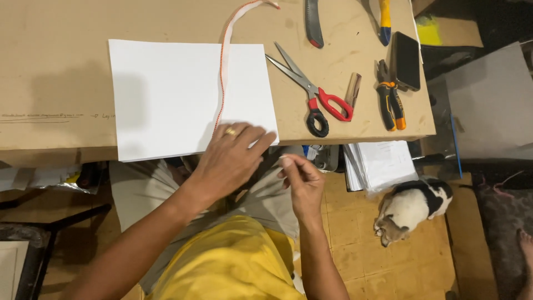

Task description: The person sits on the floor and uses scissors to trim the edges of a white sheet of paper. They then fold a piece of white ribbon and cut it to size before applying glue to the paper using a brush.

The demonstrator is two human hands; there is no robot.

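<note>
Now, what I logged from my remote seat:
Left hand: my left hand (230,153) lay flat with fingers spread on the near corner of the white sheet (186,94), pinning it and the tape.
Right hand: my right hand (300,180) was off the counter edge, fingertips pinched together on something too small for me to tell.
Tape: a white and red tape (223,66) ran across the sheet to the left hand.
Counter: the brown counter (55,66) carried red-handled scissors (313,91) and orange-handled pliers (390,97) to the right.
Floor: a black and white cat (413,208) lay below.
</note>
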